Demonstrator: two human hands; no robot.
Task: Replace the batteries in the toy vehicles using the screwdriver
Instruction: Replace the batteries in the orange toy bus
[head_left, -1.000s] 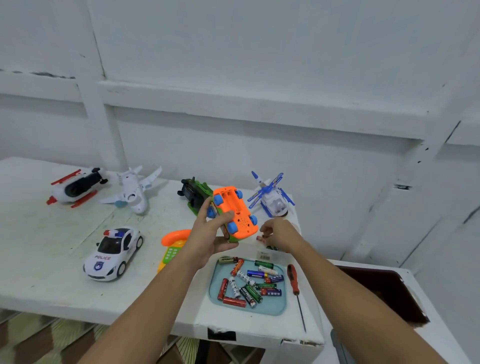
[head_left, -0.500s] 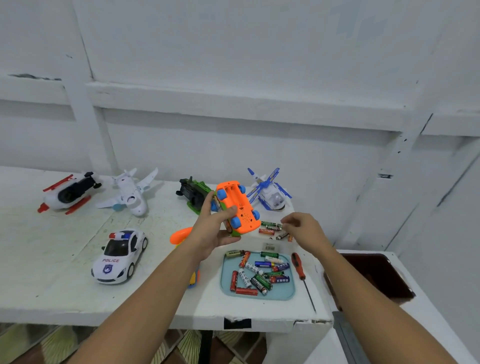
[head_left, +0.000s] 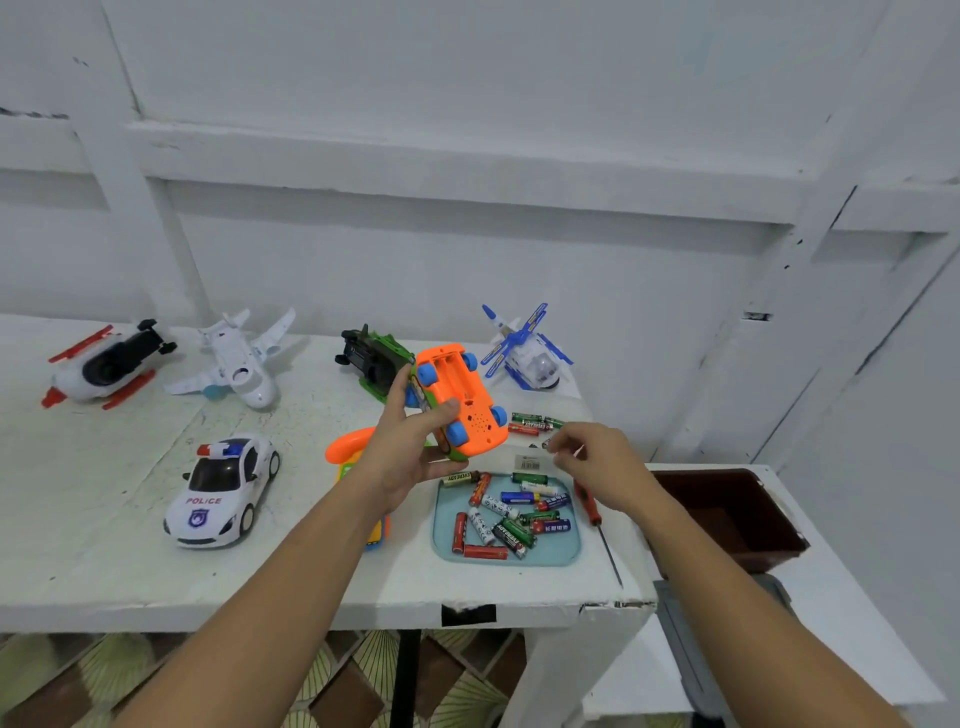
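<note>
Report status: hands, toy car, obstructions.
Left hand grips upturned orange plastic toy car, battery bay open. Right hand near loose cylindrical batteries, grasp unclear. Red-handled screwdriver lies beside teal tray. No obstruction seen.

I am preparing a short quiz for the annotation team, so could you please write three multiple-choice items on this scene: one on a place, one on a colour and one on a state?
1. Where does the screwdriver lie?
A. On the table, just right of the tray
B. Inside the tray
C. Held in the air

2. What colour are the wheels of the orange car held by the left hand?
A. Black
B. Blue
C. Red

3. How is that car's battery compartment?
A. Covered and screwed shut
B. Open, with batteries in it
C. Open, with no batteries visible in it

Answers: 1 A, since its red handle and thin shaft rest on the tabletop beside the tray's right edge. 2 B, since all the visible wheels are blue. 3 C, since the upturned underside shows bare orange slots.
</note>
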